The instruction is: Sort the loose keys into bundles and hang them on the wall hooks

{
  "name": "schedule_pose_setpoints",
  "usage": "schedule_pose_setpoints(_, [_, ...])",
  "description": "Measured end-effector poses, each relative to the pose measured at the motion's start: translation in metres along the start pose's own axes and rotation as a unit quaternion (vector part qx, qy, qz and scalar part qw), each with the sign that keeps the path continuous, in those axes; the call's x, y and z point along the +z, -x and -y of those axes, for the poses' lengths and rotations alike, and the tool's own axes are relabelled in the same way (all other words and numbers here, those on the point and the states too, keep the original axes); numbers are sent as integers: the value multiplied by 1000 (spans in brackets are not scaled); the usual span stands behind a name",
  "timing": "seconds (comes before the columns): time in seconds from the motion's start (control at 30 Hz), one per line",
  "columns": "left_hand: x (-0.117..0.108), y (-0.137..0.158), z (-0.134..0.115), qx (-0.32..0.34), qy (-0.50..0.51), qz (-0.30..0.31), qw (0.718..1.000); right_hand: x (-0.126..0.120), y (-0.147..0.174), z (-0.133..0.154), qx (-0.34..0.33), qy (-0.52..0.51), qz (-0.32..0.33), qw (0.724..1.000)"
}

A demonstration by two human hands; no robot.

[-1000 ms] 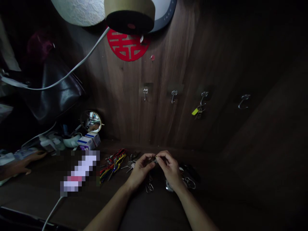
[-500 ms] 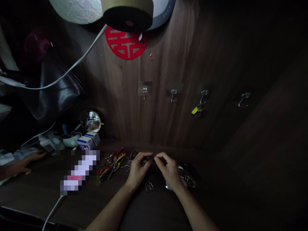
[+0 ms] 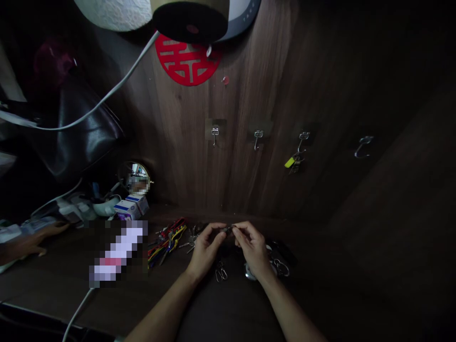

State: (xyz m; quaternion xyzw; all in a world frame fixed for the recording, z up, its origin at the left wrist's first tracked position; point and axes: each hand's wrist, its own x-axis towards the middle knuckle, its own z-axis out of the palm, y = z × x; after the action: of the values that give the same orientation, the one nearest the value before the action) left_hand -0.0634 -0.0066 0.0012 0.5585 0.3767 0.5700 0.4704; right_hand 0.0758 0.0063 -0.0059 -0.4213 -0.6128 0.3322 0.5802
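My left hand (image 3: pixel 205 249) and my right hand (image 3: pixel 254 249) meet just above the dark desk, each pinching with thumb and forefinger. Between the fingertips is a small dark piece (image 3: pixel 230 228), too dim to name. Loose keys (image 3: pixel 191 241) lie left of my left hand, beside a pile of red, yellow and blue cords (image 3: pixel 167 244). Silvery snap clips (image 3: pixel 221 272) rest between my wrists. Beside my right wrist are a metal key ring (image 3: pixel 282 268) and a round silvery object (image 3: pixel 248 271), partly covered by that hand.
Metal hooks (image 3: pixel 258 138) line the wooden wall; keys with a yellow tag (image 3: pixel 289 162) hang from one. At left are a round mirror (image 3: pixel 138 176), small boxes (image 3: pixel 127 208), a blurred-out device with a white cable (image 3: pixel 79 306), and another person's hand (image 3: pixel 39 240). A lamp-like object (image 3: pixel 190 23) hangs above.
My fingertips have shifted slightly right and up, and the left thumb now presses closer to the forefinger around the small dark piece. The view has tilted slightly; the things on the desk stay put.
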Motion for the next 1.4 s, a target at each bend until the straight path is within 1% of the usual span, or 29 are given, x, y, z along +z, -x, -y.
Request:
schedule_pose_setpoints(0.17, [-2, -3, 8, 6, -11, -7, 1000, 1, 0, -1, 8, -15, 10, 1000])
schedule_pose_setpoints(0.33, [-5, -3, 14, 30, -92, 8, 995, -1, 1, 3, 7, 4, 6, 1000])
schedule_pose_setpoints(0.43, [-5, -4, 14, 50, -129, 15, 990, -2, -1, 6, -17, 20, -8, 1000])
schedule_pose_setpoints(0.53, [-5, -4, 14, 59, -163, -6, 985, -5, -3, 9, -34, 18, -40, 998])
schedule_pose_setpoints(0.67, [-10, -7, 17, 47, -188, -57, 979, -14, -8, 14, 3, -26, -109, 994])
schedule_pose_setpoints(0.77, [-15, -11, 21, 51, -216, -76, 972, -27, -14, 18, 21, -57, -169, 984])
schedule_pose_setpoints(0.9, [-17, -13, 24, 54, -254, -74, 963, -49, -30, 26, 13, -95, -226, 969])
schedule_pose_setpoints(1.03, [-16, -13, 23, 36, -271, -36, 961, -73, -55, 44, -18, -127, -266, 955])
schedule_pose_setpoints(1.1, [-15, -13, 23, 34, -277, -26, 960, -84, -69, 57, -40, -134, -271, 952])
schedule_pose_setpoints(1.2, [-16, -13, 22, 39, -280, -29, 959, -97, -90, 76, -75, -145, -269, 949])
schedule_pose_setpoints(1.3, [-15, -13, 22, 40, -276, -35, 960, -106, -108, 90, -104, -153, -272, 944])
schedule_pose_setpoints(1.4, [-15, -12, 20, 43, -268, -46, 961, -113, -125, 100, -117, -155, -270, 943])
